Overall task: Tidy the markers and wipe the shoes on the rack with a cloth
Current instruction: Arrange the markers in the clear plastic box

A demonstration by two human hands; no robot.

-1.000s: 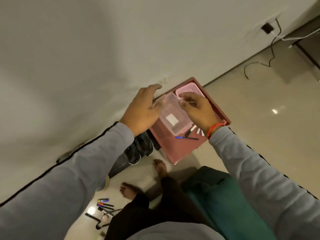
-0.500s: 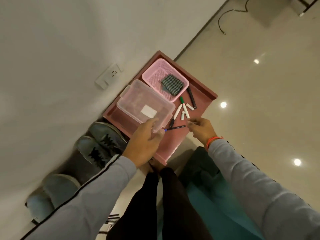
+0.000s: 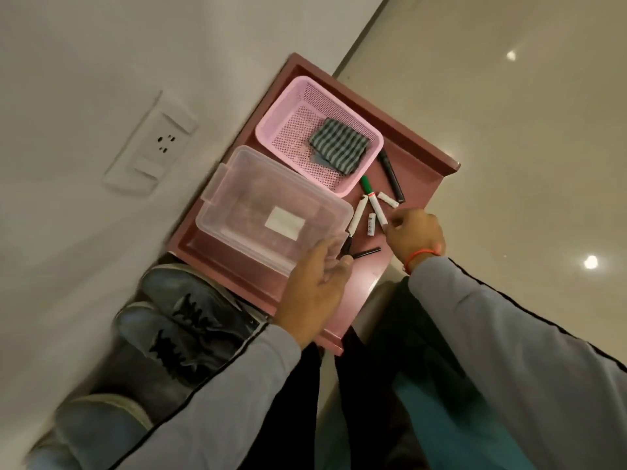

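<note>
Left hand (image 3: 314, 293) grips the clear container (image 3: 271, 215) by its near corner. Right hand (image 3: 414, 235), beside the container, pinches a white marker (image 3: 377, 212)

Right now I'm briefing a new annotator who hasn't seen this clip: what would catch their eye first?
Probably the clear plastic box on the reddish rack top, its near corner held by the left hand. Next to it, markers lie scattered, and the right hand reaches the nearest one. Behind sits a pink basket holding a striped cloth; dark shoes stand below left.
</note>
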